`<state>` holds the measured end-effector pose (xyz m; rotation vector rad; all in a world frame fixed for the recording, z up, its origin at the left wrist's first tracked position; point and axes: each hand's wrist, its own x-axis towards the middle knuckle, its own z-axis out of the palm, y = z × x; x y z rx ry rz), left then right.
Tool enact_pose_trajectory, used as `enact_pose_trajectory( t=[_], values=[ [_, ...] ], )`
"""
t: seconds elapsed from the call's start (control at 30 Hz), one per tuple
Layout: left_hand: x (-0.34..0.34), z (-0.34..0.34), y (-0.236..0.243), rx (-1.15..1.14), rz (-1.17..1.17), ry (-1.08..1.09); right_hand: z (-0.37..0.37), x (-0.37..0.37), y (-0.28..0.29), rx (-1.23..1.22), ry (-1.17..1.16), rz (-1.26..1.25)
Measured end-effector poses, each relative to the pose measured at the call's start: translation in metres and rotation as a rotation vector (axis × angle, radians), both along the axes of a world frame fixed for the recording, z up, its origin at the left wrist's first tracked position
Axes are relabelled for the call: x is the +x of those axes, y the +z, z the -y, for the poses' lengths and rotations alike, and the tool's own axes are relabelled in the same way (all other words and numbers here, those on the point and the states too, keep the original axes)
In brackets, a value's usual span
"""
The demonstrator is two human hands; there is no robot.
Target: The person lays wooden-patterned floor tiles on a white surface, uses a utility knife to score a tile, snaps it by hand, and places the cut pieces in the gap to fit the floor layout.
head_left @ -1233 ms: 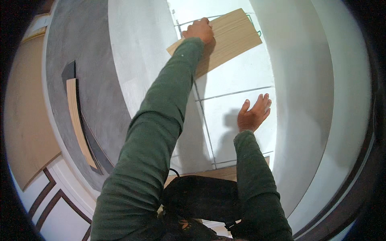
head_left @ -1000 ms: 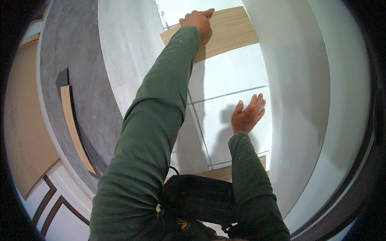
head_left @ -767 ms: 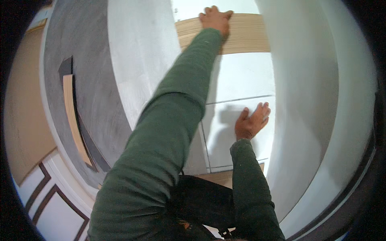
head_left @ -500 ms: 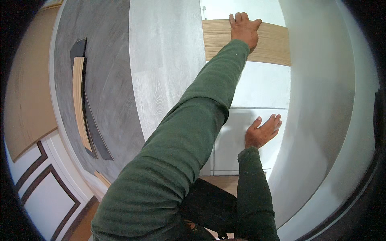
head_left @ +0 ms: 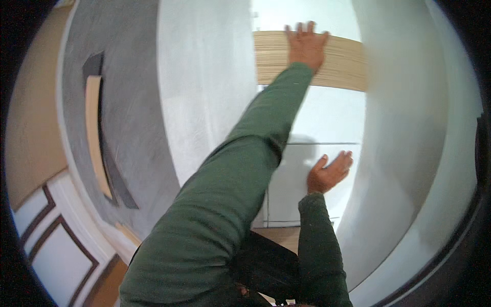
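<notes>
A light wood-grain board [head_left: 342,64] with fine lines lies crosswise over a white panelled surface [head_left: 327,115] in the far part of the view. My left hand [head_left: 307,48] rests palm down on this board, with its fingers spread and the tips reaching past the far edge. Nearer, my right hand [head_left: 328,171] is over the white surface by a thin dark seam. Its fingers are stretched out and the thumb stands apart, with nothing held. Whether the right palm touches the surface is unclear.
Pale grey wood-look panel [head_left: 204,66] borders the white part on the left. Beyond it, a dark grey panel [head_left: 130,77] bears a narrow wooden strip [head_left: 94,135] and dark offcuts [head_left: 120,179]. A smooth pale wall [head_left: 409,138] rises on the right.
The whole view has shifted slightly left and down. My left hand's fingers look straighter and more spread on the board. The right hand keeps nearly the same pose.
</notes>
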<state>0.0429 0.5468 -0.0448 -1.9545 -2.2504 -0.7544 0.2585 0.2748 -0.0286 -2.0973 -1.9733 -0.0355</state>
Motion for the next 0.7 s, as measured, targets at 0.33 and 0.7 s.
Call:
enact_pose_trajectory(
  t=[0.33,0.7],
  values=[
    [0.004,0.007,0.018,-0.218,-0.107,-0.256,-0.006,0.004,0.011,-0.097,-0.043,-0.126],
    [0.022,0.087,0.007,-0.269,-0.005,-0.079,-0.003,-0.001,0.013,-0.191,-0.087,-0.016]
  ],
)
